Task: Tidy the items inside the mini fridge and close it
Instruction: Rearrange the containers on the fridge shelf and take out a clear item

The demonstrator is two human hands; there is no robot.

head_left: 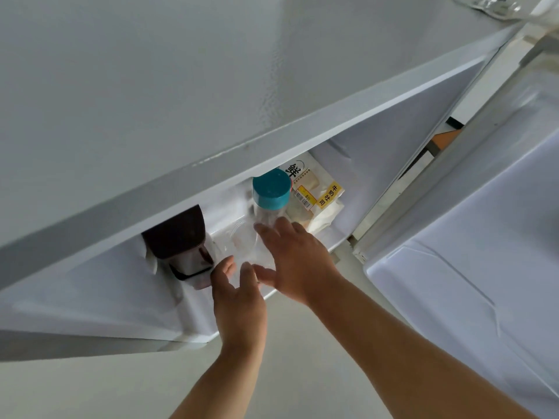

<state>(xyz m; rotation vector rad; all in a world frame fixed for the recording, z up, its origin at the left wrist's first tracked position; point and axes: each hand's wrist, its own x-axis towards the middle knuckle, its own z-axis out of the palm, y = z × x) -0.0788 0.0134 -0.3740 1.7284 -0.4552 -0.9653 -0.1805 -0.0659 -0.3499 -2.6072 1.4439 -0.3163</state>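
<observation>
**Inside mini fridge: items being rearranged, door open**

Low in the mini fridge [90, 291], w/ door [472, 237] swung wide to the right, both hands are seen reaching onto the bottom shelf. The right hand [298, 261] is spread open, fingertips laid against the clear bottle w/ teal cap [270, 189], which stands upright mid-shelf; no closed grip is made yet. The left hand [239, 300] is held open and cupped, nothing gripped, near a clear plastic container [242, 240] lying just beside the bottle; contact can't be told. A dark-lidded box [181, 240] is at the left, a bread packet [314, 192] behind the bottle at the right.

Step judged: tidying phase, approx. midway; closing not begun. Next move probably calls for a firm wrap round the bottle, kept upright, then hands withdrawn before the door is shut.
</observation>
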